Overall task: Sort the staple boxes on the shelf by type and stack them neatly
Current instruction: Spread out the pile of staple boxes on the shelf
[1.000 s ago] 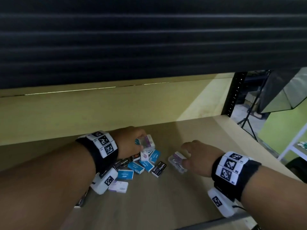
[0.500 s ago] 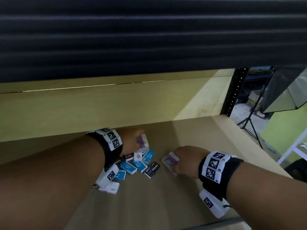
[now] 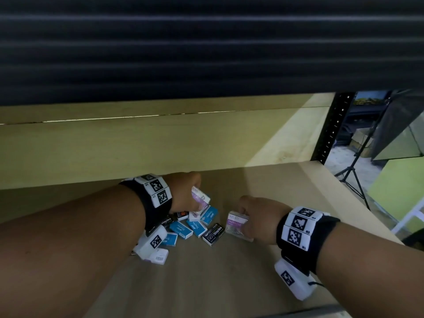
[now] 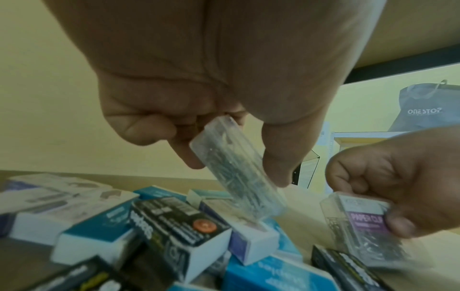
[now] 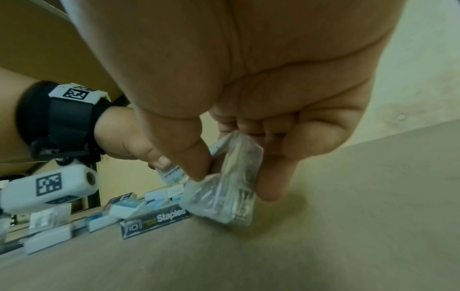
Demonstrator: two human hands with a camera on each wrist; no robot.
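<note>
While each hand pinches a clear paper-clip box, the right hand (image 3: pixel 259 220) should square its box (image 3: pixel 237 226) on the shelf (image 3: pixel 286 191) before the left hand (image 3: pixel 185 193) stacks its own box (image 3: pixel 200 197) flush on top.

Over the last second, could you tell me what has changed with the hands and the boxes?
Little. The right hand still grips its clear paper-clip box, now raised with one edge off the shelf. The left hand keeps holding another clear box above the heap of staple boxes, which has not shifted.

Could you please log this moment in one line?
left hand: holds clear box | right hand: holds paper-clip box | pile: unsorted
</note>
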